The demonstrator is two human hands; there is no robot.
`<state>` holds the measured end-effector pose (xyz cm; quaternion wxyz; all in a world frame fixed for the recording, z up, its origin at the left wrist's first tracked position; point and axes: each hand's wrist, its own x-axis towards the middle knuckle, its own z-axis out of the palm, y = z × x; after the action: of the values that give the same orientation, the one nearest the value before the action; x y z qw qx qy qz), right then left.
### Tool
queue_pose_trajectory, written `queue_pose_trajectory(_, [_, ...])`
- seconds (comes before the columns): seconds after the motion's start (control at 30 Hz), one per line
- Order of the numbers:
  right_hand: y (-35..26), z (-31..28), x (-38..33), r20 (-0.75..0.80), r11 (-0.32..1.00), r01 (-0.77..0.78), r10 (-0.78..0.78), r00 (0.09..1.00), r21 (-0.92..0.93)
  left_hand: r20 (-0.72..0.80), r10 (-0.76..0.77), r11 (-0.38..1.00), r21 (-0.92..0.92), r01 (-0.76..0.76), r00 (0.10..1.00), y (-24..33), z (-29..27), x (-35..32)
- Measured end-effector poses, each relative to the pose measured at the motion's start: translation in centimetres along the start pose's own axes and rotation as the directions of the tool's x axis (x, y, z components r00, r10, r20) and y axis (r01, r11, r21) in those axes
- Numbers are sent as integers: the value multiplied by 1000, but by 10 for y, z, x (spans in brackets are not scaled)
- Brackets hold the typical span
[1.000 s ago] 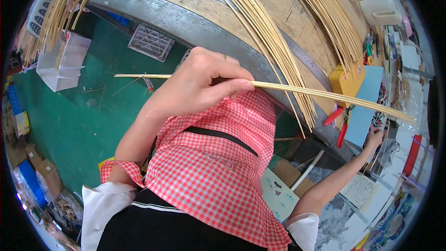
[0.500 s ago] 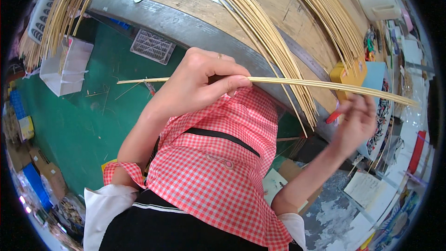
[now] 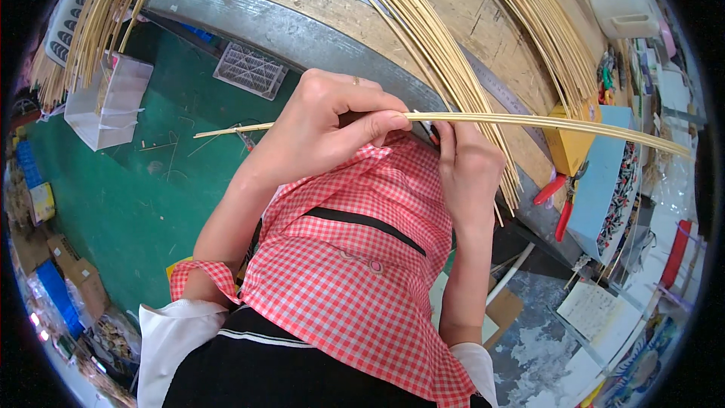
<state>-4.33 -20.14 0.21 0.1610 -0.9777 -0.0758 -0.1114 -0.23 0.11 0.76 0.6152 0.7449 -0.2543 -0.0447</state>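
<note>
A long thin bamboo strip (image 3: 544, 122) runs level across the middle of the view, over a red checked apron (image 3: 355, 257). My left hand (image 3: 317, 128) is closed around the strip near its middle, thumb on top. My right hand (image 3: 468, 166) is just to the right of it, fingers pinching the same strip from below. The strip's left end sticks out over the green floor; its right end reaches far right above a blue box (image 3: 604, 174).
A wooden workbench (image 3: 461, 0) with a metal edge carries two bundles of bamboo strips (image 3: 430, 30). Red-handled pliers (image 3: 559, 196), a yellow box (image 3: 570, 147) and a white jug (image 3: 627, 11) lie at the right. A white bag (image 3: 106, 98) and more strips stand at the left.
My right hand has come in from far right along the strip and now grips it right beside my left hand. The left hand has stayed in place.
</note>
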Motion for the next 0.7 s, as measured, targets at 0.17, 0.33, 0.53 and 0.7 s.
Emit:
queue_pose_trajectory(0.17, [-1, -4, 1, 26, 1000, 3, -2, 1000, -31, -15, 22, 1000, -12, -23, 1000, -1, 1, 1])
queue_pose_trajectory(0.33, [-1, -3, -2, 26, 980, 90, -96, 995, 180, -5, 36, 998, 46, -36, 999, -1, -1, 1])
queue_pose_trajectory(0.53, [0, -9, -9, -12, 977, 0, 3, 1000, 212, 0, 34, 999, 6, -34, 999, 0, 5, 2])
queue_pose_trajectory(0.7, [-14, -15, -20, 102, 669, -237, 235, 967, 704, 7, 35, 999, 20, -35, 999, -2, 6, 1])
